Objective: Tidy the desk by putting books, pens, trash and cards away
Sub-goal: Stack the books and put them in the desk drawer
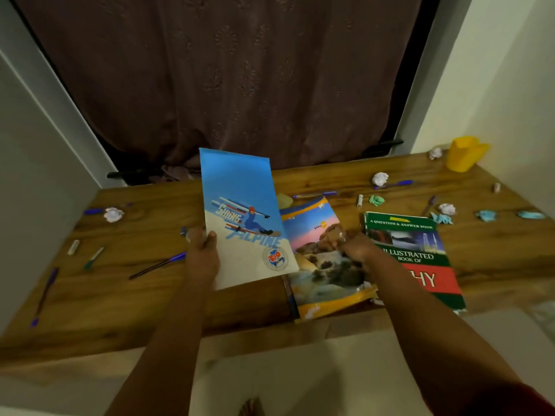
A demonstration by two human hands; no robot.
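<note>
Left hand (201, 253) grips the skiing notebook (243, 217) tilted up; right hand (357, 250) presses the landscape notebook (321, 262).

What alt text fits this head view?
A person's left hand holds up a blue skiing notebook while the right hand rests on a landscape notebook on a wooden desk strewn with pens and crumpled paper.

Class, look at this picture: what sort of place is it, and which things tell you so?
Probably a study desk at home: a wooden desk set against a curtained window, strewn with pens, crumpled paper and books such as the green question and answer book.
</note>
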